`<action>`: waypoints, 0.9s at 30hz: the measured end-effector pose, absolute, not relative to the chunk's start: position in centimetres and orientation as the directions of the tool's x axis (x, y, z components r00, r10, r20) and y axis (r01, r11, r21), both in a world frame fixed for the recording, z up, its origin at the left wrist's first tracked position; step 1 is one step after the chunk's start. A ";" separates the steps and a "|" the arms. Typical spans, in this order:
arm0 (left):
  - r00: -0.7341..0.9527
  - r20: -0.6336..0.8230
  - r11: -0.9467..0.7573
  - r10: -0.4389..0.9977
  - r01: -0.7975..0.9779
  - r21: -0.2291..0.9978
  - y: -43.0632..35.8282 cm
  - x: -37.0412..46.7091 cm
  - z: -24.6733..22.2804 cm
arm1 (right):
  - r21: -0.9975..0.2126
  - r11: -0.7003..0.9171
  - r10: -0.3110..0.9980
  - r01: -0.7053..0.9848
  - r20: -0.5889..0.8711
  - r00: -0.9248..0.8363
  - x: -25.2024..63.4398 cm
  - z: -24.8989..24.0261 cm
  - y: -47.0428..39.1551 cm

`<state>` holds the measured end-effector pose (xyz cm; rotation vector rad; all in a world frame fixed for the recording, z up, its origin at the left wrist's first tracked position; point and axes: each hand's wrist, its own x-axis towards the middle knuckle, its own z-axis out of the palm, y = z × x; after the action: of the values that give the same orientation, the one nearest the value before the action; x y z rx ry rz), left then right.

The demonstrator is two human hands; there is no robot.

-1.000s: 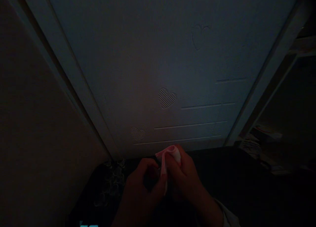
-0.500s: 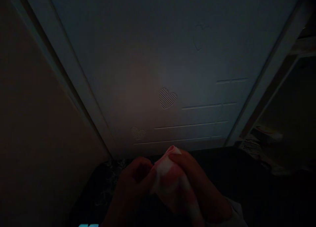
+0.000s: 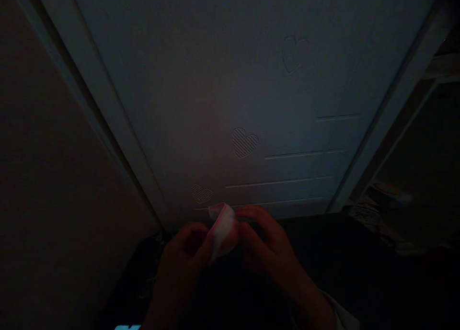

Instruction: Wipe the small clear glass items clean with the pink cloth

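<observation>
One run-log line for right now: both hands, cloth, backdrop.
left hand: pinching pink-and-white cloth | right hand: fingertips at cloth's right side, grip unclear | backdrop: heart-marked panel | lighting: dim

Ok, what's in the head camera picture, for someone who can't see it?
A bare left hand pinches a soft pink-and-white cloth, with the bare right hand at its other side. Behind, in dim light, stands a large grey panel with grooved hearts and lines.
</observation>
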<state>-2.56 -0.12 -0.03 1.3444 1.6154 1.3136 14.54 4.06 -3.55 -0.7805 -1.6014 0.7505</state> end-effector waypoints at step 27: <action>-0.117 0.125 -0.113 0.985 0.105 0.988 -0.4 -2.6 -0.4 | -0.847 0.528 0.826 -0.056 0.528 -0.197 12.6 -4.0 3.5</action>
<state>-2.56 -0.44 -0.36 1.3110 1.3158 1.3418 12.64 3.52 -4.05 -0.6787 -1.5709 0.9192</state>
